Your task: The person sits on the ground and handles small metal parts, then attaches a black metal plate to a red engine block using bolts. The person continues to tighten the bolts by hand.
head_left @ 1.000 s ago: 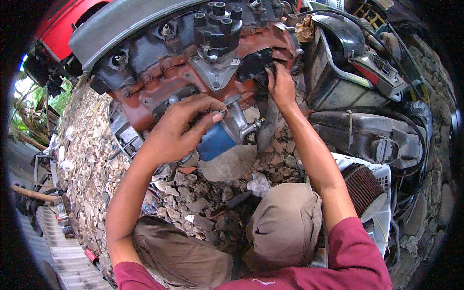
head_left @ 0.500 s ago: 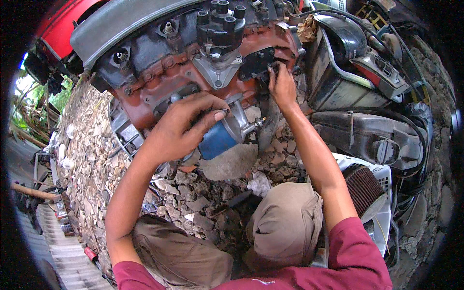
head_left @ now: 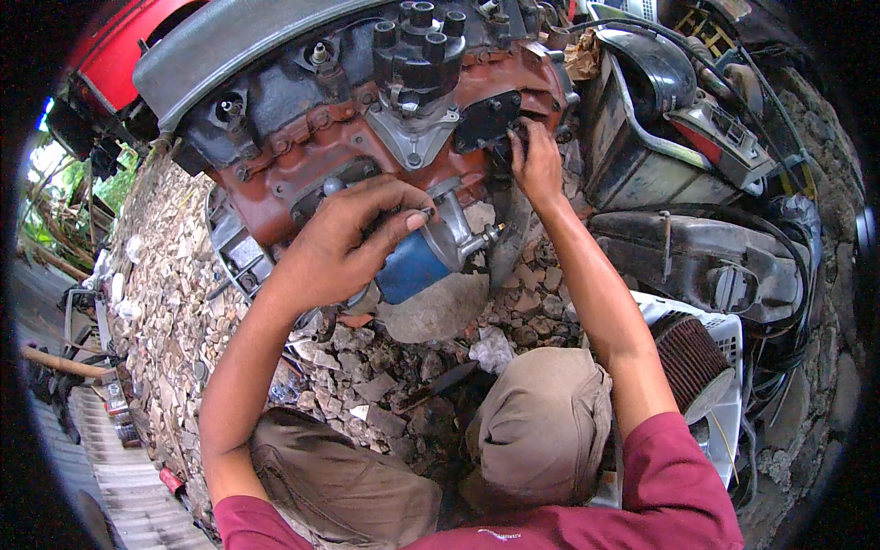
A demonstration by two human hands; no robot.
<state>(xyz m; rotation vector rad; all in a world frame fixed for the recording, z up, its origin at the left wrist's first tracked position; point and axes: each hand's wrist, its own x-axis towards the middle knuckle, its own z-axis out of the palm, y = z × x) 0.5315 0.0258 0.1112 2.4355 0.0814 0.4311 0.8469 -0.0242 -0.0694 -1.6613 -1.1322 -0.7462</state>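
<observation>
A reddish-brown engine block (head_left: 266,179) stands before me. At a small black cover plate (head_left: 486,119) on its side, my right hand (head_left: 538,165) has its fingertips pinched together by the lower right edge; what lies between them is hidden. My left hand (head_left: 362,234) hovers in front of a blue oil filter (head_left: 412,268), thumb and forefinger closed on a tiny dark piece too small to name. Above the filter, a black distributor cap (head_left: 420,55) tops its silver bracket (head_left: 414,142).
A spark plug (head_left: 319,53) pokes up from the engine's top. At right are a dark grimy bin (head_left: 614,170), a black moulded housing (head_left: 687,261) and a white crate (head_left: 729,335) with a ribbed brown air filter (head_left: 689,362). Broken stones (head_left: 174,284) cover the ground.
My right fingers have shifted slightly at the cover plate's corner. The left hand stays where it was.
</observation>
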